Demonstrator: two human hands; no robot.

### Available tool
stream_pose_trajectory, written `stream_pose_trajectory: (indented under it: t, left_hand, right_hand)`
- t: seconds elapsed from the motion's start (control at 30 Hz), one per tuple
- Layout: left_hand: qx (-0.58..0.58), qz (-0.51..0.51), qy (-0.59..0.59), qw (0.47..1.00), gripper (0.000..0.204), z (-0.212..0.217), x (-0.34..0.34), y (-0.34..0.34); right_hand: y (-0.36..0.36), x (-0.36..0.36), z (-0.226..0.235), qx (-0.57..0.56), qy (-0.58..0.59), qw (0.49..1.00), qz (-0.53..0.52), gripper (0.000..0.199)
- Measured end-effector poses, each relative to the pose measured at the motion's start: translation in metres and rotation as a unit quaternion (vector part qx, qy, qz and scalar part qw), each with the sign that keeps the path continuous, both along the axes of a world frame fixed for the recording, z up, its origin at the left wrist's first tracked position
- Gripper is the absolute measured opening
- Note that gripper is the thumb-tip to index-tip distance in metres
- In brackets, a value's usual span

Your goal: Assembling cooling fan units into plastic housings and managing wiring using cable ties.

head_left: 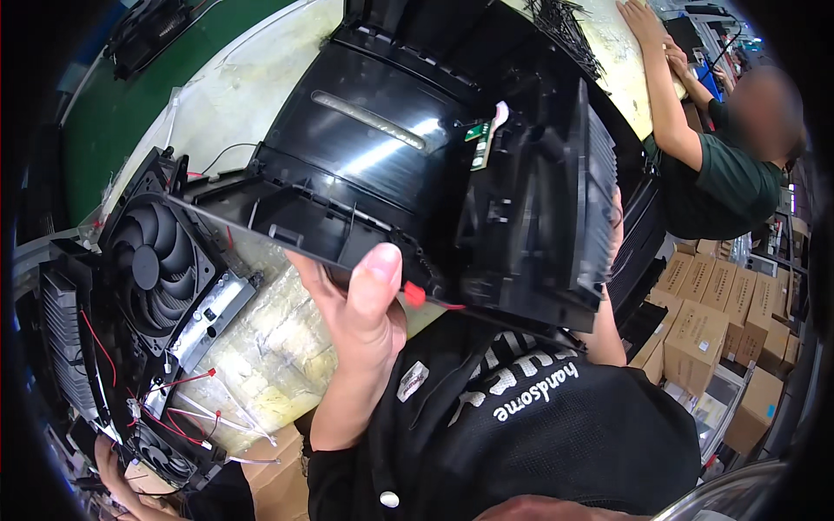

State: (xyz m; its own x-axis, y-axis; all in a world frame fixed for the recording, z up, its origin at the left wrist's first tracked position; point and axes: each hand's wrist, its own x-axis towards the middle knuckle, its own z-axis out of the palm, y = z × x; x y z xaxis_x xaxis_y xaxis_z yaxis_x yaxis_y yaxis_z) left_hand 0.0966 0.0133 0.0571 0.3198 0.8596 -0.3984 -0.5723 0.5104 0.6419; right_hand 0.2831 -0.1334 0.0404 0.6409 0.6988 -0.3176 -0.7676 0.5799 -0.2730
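Held up in front of me is a large black plastic housing (365, 148), its glossy inside facing up and its ribbed side wall at the right. My left hand (365, 308) grips the near left edge, thumb on top and the fingers beneath. My right hand (618, 227) supports the right side; most of it is hidden behind the ribbed wall. Inside the housing sits a small green circuit board (480, 146) with a white plug. A red connector (414, 293) hangs at the near edge beside my left thumb.
Black fan units (148, 260) with loose red and white wires stand at the left of the film-covered table (287, 347). Black cables (565, 35) lie at the far side. One co-worker (721, 174) is at right, another's hand (113, 469) lower left. Cardboard boxes (695, 339) are stacked right.
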Motion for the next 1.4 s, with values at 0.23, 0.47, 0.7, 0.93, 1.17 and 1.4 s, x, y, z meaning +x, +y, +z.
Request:
stream_pose_trajectory:
  t: [0.23, 0.47, 0.7, 0.93, 1.17, 1.4]
  left_hand:
    - [0.032, -0.025, -0.007, 0.999, 0.076, 0.008, 0.009, 0.004]
    - [0.022, -0.056, 0.003, 0.998, 0.075, -0.008, -0.003, -0.001]
    - [-0.013, -0.112, 0.014, 0.994, 0.075, -0.013, -0.011, 0.0]
    - [-0.006, -0.036, 0.064, 0.997, 0.07, -0.005, 0.001, 0.005]
    - [0.025, -0.027, 0.0, 0.999, 0.029, -0.003, 0.006, 0.02]
    - [0.104, -0.099, 0.067, 0.987, 0.105, -0.012, 0.006, 0.036]
  right_hand:
    - [-0.001, -0.002, 0.007, 0.039, 0.197, 0.972, -0.119, 0.042]
    - [0.006, 0.006, 0.016, -0.059, -0.029, 0.995, 0.077, 0.041]
    - [0.01, 0.004, 0.009, -0.177, -0.066, 0.982, 0.029, 0.032]
    - [-0.005, 0.019, 0.002, -0.147, -0.104, 0.976, 0.121, 0.052]
    - [0.001, 0.037, 0.019, -0.103, -0.173, 0.977, 0.075, 0.037]
    - [-0.006, 0.025, 0.033, -0.024, -0.056, 0.976, 0.21, 0.055]
